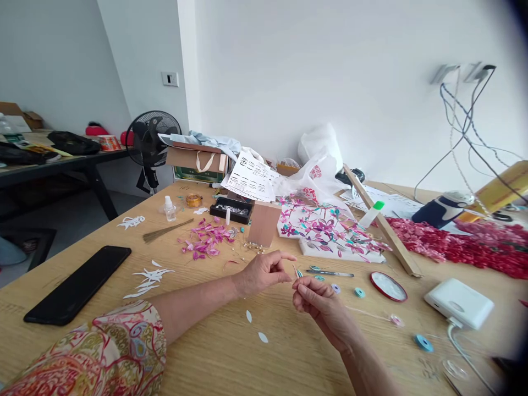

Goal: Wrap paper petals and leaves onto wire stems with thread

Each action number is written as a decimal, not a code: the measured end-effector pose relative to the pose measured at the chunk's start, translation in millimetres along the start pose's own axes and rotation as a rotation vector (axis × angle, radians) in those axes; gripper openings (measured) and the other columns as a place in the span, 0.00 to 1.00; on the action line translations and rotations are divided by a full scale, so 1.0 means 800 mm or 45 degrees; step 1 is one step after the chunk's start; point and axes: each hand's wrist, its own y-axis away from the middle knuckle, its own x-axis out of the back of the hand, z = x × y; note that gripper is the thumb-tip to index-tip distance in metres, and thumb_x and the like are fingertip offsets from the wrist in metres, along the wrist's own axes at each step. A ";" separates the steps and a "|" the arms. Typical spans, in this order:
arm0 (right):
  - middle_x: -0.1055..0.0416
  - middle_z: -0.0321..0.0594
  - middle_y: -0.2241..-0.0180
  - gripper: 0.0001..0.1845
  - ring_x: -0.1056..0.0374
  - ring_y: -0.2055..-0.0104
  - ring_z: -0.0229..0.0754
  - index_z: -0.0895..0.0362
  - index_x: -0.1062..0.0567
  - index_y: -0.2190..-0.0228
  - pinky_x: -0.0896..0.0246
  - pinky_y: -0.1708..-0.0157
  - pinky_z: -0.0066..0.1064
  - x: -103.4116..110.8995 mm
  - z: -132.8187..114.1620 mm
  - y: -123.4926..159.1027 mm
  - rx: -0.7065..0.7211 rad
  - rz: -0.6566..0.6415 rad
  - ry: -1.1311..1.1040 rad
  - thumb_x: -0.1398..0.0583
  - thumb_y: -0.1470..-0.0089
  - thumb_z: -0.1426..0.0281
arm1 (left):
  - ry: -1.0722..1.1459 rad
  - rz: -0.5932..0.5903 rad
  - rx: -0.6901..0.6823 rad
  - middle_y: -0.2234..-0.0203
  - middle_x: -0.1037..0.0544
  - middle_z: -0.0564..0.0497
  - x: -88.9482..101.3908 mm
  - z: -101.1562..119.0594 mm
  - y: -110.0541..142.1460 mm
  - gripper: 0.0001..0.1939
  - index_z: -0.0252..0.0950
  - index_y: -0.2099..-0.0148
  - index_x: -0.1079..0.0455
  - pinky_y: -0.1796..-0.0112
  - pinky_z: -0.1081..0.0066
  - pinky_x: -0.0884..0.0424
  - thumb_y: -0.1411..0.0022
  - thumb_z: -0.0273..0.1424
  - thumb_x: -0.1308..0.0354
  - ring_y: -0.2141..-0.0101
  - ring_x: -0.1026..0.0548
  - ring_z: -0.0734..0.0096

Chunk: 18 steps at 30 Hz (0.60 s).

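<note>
My right hand (319, 300) pinches a small teal-and-white leaf piece (299, 273) on a thin stem between thumb and index finger. Just left of it, my left hand (264, 272) hovers with index finger stretched out and thumb tip apart from it; I make out nothing between them. A pale thread (369, 313) runs from beside my right hand toward a small pink spool (396, 320). Two white leaf-shaped cutouts, one a loose leaf cutout (263, 337), lie below my hands. Behind my right hand lies a pen (336, 273).
Pink petals (208, 236), white cutouts (144, 280) and a black phone-shaped slab (78, 283) lie to the left. A wooden block (264, 224) stands behind my hands. Purple flower sprays (325, 225), a wooden bar (383, 225), a round red-rimmed dish (388, 287) and a white charger (458, 302) are rightward.
</note>
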 end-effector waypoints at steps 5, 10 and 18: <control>0.28 0.37 0.78 0.09 0.36 0.75 0.34 0.57 0.25 0.79 0.45 0.74 0.25 -0.004 0.004 -0.003 0.064 0.151 -0.055 0.35 0.63 0.63 | -0.047 0.027 0.048 0.82 0.36 0.56 -0.002 -0.002 -0.001 0.09 0.31 0.64 0.32 0.76 0.79 0.42 0.47 0.31 0.47 0.80 0.39 0.81; 0.29 0.34 0.77 0.07 0.44 0.78 0.30 0.56 0.24 0.80 0.48 0.75 0.24 0.000 0.010 -0.009 0.166 0.319 -0.049 0.34 0.66 0.66 | -0.208 0.000 -0.025 0.80 0.33 0.54 -0.003 0.002 0.001 0.08 0.32 0.69 0.30 0.75 0.79 0.41 0.46 0.30 0.48 0.77 0.36 0.79; 0.37 0.30 0.83 0.07 0.50 0.81 0.29 0.57 0.25 0.82 0.54 0.80 0.23 0.004 0.011 -0.012 0.178 0.309 -0.110 0.34 0.66 0.67 | -0.277 -0.074 0.001 0.84 0.35 0.57 -0.004 0.005 0.001 0.10 0.32 0.64 0.31 0.77 0.80 0.43 0.46 0.33 0.48 0.81 0.38 0.81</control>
